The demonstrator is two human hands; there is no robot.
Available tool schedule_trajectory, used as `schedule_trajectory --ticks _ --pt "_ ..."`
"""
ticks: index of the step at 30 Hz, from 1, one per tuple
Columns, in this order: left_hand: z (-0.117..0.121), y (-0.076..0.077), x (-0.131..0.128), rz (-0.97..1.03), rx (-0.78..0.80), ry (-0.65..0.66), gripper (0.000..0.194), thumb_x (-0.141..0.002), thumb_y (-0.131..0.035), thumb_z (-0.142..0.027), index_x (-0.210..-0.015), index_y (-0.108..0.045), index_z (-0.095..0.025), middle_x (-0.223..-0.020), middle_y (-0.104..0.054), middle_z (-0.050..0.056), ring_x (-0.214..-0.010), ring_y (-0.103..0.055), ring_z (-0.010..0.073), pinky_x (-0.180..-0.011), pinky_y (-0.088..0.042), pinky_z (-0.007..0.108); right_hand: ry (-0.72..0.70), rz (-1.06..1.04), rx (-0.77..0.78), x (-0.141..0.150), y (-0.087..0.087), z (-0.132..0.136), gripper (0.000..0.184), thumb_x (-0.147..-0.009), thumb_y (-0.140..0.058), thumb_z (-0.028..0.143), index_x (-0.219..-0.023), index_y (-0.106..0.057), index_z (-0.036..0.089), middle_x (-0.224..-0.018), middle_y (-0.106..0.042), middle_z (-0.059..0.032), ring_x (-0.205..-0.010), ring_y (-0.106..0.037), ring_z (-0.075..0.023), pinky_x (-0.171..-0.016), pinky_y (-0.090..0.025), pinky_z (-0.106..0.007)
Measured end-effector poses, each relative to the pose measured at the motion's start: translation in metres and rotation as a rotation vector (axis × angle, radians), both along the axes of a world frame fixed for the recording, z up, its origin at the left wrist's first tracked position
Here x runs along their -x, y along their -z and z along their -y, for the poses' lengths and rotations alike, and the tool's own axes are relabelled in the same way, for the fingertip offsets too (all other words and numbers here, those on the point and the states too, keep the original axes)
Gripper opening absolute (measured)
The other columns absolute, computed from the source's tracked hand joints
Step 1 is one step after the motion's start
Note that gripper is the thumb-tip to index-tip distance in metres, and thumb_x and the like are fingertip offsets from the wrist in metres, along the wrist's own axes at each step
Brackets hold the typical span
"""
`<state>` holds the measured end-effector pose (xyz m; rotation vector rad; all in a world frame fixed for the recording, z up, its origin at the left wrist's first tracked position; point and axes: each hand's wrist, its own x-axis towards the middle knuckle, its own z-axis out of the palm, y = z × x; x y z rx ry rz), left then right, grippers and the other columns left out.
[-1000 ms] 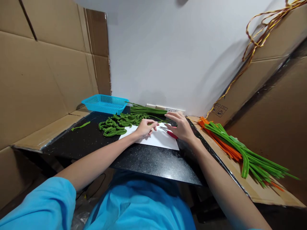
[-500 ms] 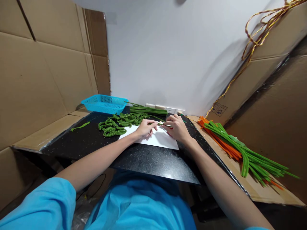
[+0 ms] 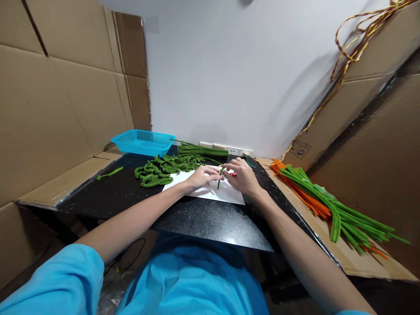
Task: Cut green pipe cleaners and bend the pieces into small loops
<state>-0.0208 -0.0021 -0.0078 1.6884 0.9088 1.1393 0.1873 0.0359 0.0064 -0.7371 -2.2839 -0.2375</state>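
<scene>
A short green pipe cleaner (image 3: 218,183) is held between my two hands, bent at the top, one end hanging down over a white sheet (image 3: 200,195). My left hand (image 3: 201,178) pinches it from the left with the fingertips. On the other side my right hand (image 3: 242,174) grips its upper part between thumb and fingers. A small pink-red item (image 3: 233,174) shows at my right palm; its kind is hidden. Left of the sheet lies a pile of looped green pipe cleaners (image 3: 157,173). Behind it is a bundle of straight dark green pipe cleaners (image 3: 203,152).
A blue plastic basket (image 3: 144,142) stands at the back left. A flat green strip (image 3: 110,173) lies on the black table (image 3: 210,223). Light green stems (image 3: 344,214) and orange stems (image 3: 305,199) rest on cardboard at right. A power strip (image 3: 232,151) sits along the wall.
The pipe cleaner was stretched level between my hands; now it is bent, with one end pointing down. My left fingers have shifted slightly, and my right hand has barely moved.
</scene>
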Motion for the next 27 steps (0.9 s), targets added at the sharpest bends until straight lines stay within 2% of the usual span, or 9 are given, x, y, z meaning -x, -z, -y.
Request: schedule_trajectory --ticks 2,4,7,9,13,16,20,27 --pt "-0.001 0.000 0.001 0.021 -0.058 -0.026 0.015 -0.073 -0.081 -0.029 -0.083 -0.083 -0.018 -0.123 -0.069 0.014 -0.112 -0.061 0.0247 -0.089 -0.050 0.033 -0.039 -0.042 0.053 0.001 -0.001 0.001 0.020 -0.096 -0.060 0.025 -0.102 -0.079 0.022 -0.086 -0.070 -0.0077 -0.085 -0.057 -0.0234 -0.076 -0.046 -0.036" --pt "-0.001 0.000 0.002 0.074 -0.024 0.008 0.015 -0.073 -0.082 -0.029 -0.082 -0.083 -0.017 -0.123 -0.069 0.014 -0.117 -0.059 0.0260 -0.100 -0.044 0.037 -0.065 -0.071 0.096 0.002 -0.005 0.004 0.020 -0.095 -0.060 0.024 -0.094 -0.080 0.022 -0.083 -0.070 -0.0076 -0.081 -0.057 -0.0224 -0.072 -0.046 -0.034" --pt "-0.001 -0.001 0.002 0.198 0.107 0.135 0.020 -0.076 -0.080 -0.032 -0.086 -0.081 -0.014 -0.107 -0.074 0.014 -0.105 -0.063 0.0231 -0.100 -0.043 0.039 -0.101 -0.088 0.190 0.003 -0.012 0.010 0.022 -0.092 -0.061 0.024 -0.082 -0.080 0.021 -0.077 -0.071 -0.0066 -0.076 -0.057 -0.0209 -0.068 -0.044 -0.033" --pt "0.000 -0.001 0.001 0.268 0.156 0.186 0.022 -0.075 -0.082 -0.032 -0.087 -0.080 -0.013 -0.097 -0.074 0.012 -0.097 -0.064 0.0206 -0.099 -0.043 0.038 -0.121 -0.135 0.311 0.004 -0.017 0.013 0.023 -0.090 -0.062 0.026 -0.076 -0.079 0.020 -0.074 -0.072 -0.0060 -0.072 -0.059 -0.0196 -0.066 -0.044 -0.032" --pt "0.001 0.000 0.000 0.296 0.202 0.276 0.029 -0.076 -0.083 -0.036 -0.093 -0.078 -0.012 -0.100 -0.074 0.013 -0.096 -0.066 0.0192 -0.098 -0.044 0.036 -0.165 -0.262 0.582 0.007 -0.019 0.014 0.022 -0.086 -0.063 0.029 -0.083 -0.080 0.016 -0.073 -0.073 -0.0067 -0.064 -0.062 -0.0178 -0.062 -0.048 -0.030" --pt "0.000 0.001 0.000 0.267 0.214 0.308 0.036 -0.080 -0.080 -0.042 -0.100 -0.077 -0.012 -0.104 -0.073 0.014 -0.097 -0.066 0.0193 -0.093 -0.046 0.035 -0.209 -0.339 0.692 0.007 -0.015 0.010 0.024 -0.083 -0.065 0.032 -0.092 -0.080 0.014 -0.071 -0.073 -0.0071 -0.060 -0.063 -0.0172 -0.058 -0.050 -0.029" --pt "0.000 0.003 0.000 0.245 0.223 0.274 0.038 -0.078 -0.083 -0.042 -0.098 -0.076 -0.011 -0.104 -0.073 0.015 -0.091 -0.065 0.0173 -0.088 -0.048 0.034 -0.200 -0.346 0.689 0.007 -0.011 0.007 0.025 -0.082 -0.068 0.035 -0.093 -0.079 0.015 -0.069 -0.072 -0.0066 -0.059 -0.063 -0.0166 -0.055 -0.049 -0.027" --pt "0.002 0.000 0.001 0.181 0.261 0.246 0.035 -0.079 -0.082 -0.041 -0.092 -0.077 -0.009 -0.096 -0.073 0.013 -0.080 -0.067 0.0150 -0.085 -0.049 0.033 -0.112 -0.242 0.425 0.005 -0.009 0.005 0.021 -0.087 -0.064 0.030 -0.092 -0.079 0.017 -0.073 -0.073 -0.0057 -0.063 -0.061 -0.0161 -0.058 -0.047 -0.027"
